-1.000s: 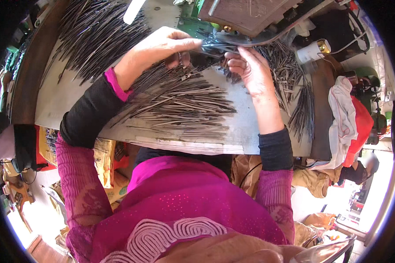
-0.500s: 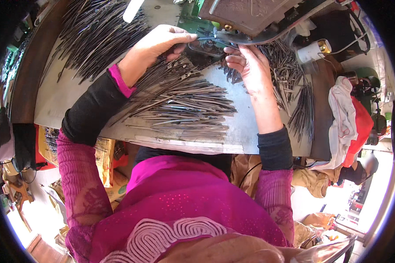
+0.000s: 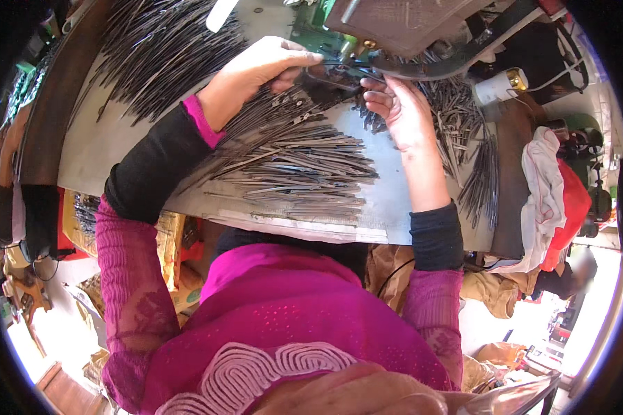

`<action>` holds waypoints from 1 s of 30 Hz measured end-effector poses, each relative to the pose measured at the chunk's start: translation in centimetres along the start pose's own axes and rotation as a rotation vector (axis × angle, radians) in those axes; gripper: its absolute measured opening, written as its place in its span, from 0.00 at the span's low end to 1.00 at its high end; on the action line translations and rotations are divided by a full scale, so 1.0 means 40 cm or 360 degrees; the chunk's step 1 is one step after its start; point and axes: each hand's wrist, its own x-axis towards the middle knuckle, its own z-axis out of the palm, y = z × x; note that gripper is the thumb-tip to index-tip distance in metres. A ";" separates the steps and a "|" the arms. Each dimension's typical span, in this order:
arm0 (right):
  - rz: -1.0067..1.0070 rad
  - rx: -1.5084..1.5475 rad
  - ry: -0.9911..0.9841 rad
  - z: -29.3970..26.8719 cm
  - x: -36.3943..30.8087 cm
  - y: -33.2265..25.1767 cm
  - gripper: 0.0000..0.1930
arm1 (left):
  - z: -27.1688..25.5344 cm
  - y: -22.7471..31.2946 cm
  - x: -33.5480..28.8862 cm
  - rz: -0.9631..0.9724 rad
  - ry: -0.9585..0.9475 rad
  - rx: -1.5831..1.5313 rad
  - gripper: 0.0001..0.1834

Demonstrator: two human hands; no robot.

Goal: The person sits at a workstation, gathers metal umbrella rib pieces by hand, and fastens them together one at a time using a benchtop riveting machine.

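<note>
Up at the machine [image 3: 394,31], my left hand [image 3: 270,63] pinches the end of a thin dark metal strip [image 3: 339,63] between thumb and fingers. My right hand [image 3: 400,104] is closed at the right end of a thin dark piece, just below the machine's curved black arm; whether this is the same strip I cannot make out. Between the hands lies the machine's green base [image 3: 310,31]. A pile of long thin strips [image 3: 304,166] spreads over the table below my hands. Shorter dark pieces [image 3: 450,104] are heaped beside my right hand.
A larger pile of strips [image 3: 166,55] covers the table's far left. A small bundle of strips [image 3: 481,183] lies near the right edge. A white lamp with a brass-coloured end [image 3: 502,86] stands right of the machine. White and red cloths [image 3: 543,190] hang at the table's right side.
The whole view has shifted slightly, so table and hands appear a little further right. Both hands keep their pinch at the machine, with little movement between them.
</note>
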 end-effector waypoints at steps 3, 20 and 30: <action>-0.0047 0.0025 0.0039 0.008 0.000 0.000 0.15 | 0.011 0.014 0.001 0.0003 0.0034 0.0031 0.14; -0.0709 -0.2030 -0.0187 0.088 -0.082 -0.033 0.13 | -0.009 0.042 -0.035 -0.0046 -0.0184 0.0692 0.23; 0.0172 -0.1200 -0.0408 0.090 -0.079 -0.023 0.16 | -0.014 -0.035 0.003 0.0349 0.0430 0.2277 0.14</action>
